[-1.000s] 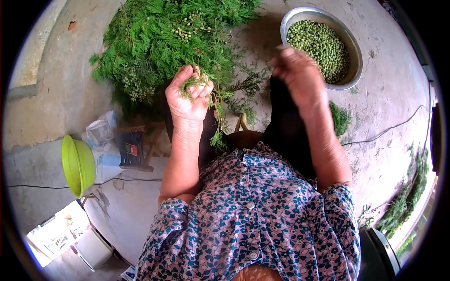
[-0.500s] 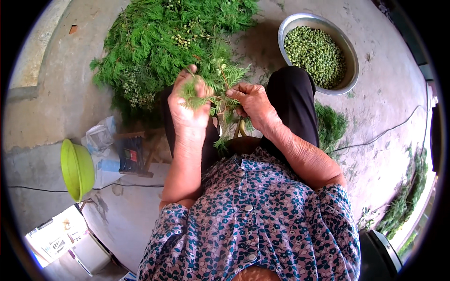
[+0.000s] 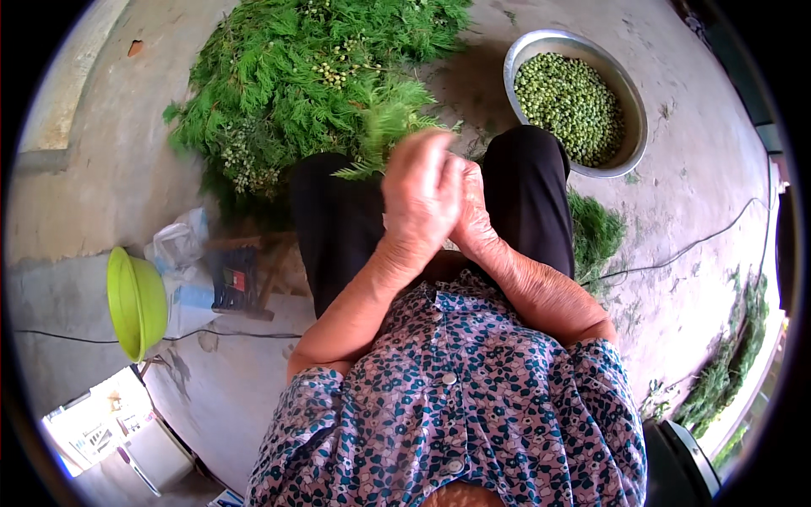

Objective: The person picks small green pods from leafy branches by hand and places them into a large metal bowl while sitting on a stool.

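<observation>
Over my lap my two hands come together. My left hand (image 3: 420, 190) is in front, its fingers curled and smeared by motion, closed round a feathery green conifer sprig (image 3: 384, 135) that fans out beyond it, up and to the left. Partly covered by it, my right hand (image 3: 475, 207) is closed at the same bunch; its fingertips and the stem are hidden. Just beyond my knees lies a large heap of conifer branches (image 3: 279, 101), with pale green seed cones (image 3: 334, 74) among the leaves.
A metal basin (image 3: 635, 148) holding many small green cones (image 3: 566, 106) stands beyond my right knee. Loose greenery (image 3: 596, 232) lies beside my right leg. To the left are a yellow-green plastic basin (image 3: 139, 304), a white bag (image 3: 182, 241) and a small wooden stool (image 3: 266, 283). Cables (image 3: 676, 258) cross the floor.
My left hand has moved right and turned over, against my right hand and now partly covering it. The sprig, earlier between both hands, now points up and left.
</observation>
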Tool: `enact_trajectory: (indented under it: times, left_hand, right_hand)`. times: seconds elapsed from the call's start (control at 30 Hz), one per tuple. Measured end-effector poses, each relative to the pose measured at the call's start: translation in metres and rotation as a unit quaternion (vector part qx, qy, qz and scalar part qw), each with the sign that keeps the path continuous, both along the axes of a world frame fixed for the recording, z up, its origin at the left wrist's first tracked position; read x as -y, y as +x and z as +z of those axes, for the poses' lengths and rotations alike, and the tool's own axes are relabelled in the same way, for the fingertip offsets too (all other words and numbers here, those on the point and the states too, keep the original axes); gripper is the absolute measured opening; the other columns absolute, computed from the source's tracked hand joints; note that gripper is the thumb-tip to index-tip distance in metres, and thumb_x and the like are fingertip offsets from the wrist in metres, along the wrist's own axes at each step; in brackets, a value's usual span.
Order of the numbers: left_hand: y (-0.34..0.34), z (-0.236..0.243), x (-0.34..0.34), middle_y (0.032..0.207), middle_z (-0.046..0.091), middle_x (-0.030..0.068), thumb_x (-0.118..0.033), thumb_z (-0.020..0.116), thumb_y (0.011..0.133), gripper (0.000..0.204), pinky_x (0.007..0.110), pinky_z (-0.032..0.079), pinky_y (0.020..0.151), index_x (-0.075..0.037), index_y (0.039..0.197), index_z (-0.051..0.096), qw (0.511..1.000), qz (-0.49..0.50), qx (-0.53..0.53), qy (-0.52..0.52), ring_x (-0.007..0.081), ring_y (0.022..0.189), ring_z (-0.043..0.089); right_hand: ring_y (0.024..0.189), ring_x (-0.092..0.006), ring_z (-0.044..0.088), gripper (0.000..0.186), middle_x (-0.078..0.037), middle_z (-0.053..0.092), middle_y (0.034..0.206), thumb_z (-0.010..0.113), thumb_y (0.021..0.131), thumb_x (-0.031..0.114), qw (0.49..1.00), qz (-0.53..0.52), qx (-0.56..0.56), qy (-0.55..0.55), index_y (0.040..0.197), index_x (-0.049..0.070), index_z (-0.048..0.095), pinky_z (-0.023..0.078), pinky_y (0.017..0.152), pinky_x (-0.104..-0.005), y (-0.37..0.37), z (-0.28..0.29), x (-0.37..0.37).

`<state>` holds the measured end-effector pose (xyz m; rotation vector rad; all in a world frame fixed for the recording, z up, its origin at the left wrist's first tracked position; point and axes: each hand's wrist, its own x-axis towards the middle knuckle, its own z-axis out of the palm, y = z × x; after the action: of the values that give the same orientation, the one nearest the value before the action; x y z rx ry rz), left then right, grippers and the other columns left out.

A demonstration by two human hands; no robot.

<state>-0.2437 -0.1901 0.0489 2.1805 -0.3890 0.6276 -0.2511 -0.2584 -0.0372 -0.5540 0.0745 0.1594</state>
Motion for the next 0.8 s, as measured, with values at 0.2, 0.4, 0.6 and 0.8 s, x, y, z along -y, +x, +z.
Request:
enact_trajectory:
  times: [0.2,0.4,0.6,0.8]
  left_hand:
    - [0.006,-0.006,-0.023,0.082,0.056,0.0027,-0.005,0.061,0.078,0.017,0.023,0.044,0.068,0.003,0.092,0.055,0.948,0.065,-0.173,-0.260,0.0080,0.074,0.052]
    - [0.009,-0.012,-0.027,0.063,0.049,-0.0044,-0.008,0.063,0.078,0.012,0.020,0.031,0.047,0.004,0.080,0.061,0.883,0.044,-0.282,-0.373,0.0021,0.055,0.038]
    - [0.009,-0.014,-0.035,0.074,0.060,0.0053,-0.004,0.061,0.078,0.008,0.024,0.042,0.068,0.003,0.082,0.060,0.836,-0.019,-0.299,-0.459,0.0120,0.065,0.056]
    - [0.005,-0.014,-0.038,0.074,0.060,0.0047,-0.003,0.062,0.076,0.011,0.023,0.042,0.066,0.004,0.085,0.059,0.837,-0.004,-0.330,-0.437,0.0112,0.063,0.055]
  right_hand:
    - [0.047,-0.0068,0.049,0.014,-0.003,0.055,0.059,0.058,0.081,0.009,0.931,0.032,-0.033,-0.363,0.076,-0.004,0.059,0.042,0.044,-0.0218,0.003,0.051,0.002]
    - [0.045,-0.0077,0.049,0.012,-0.004,0.055,0.058,0.059,0.080,0.008,0.908,0.045,0.005,-0.417,0.079,-0.004,0.060,0.041,0.043,-0.0230,0.000,0.048,0.001]
    - [0.045,-0.0066,0.047,0.011,-0.002,0.055,0.060,0.054,0.083,0.006,0.915,-0.001,-0.072,-0.397,0.090,0.000,0.060,0.038,0.042,-0.0215,0.011,0.037,0.019]
    - [0.065,-0.0088,0.052,0.012,-0.001,0.059,0.073,0.055,0.083,0.006,0.965,0.025,-0.041,-0.257,0.093,0.000,0.059,0.043,0.058,-0.0242,0.030,0.042,0.033]
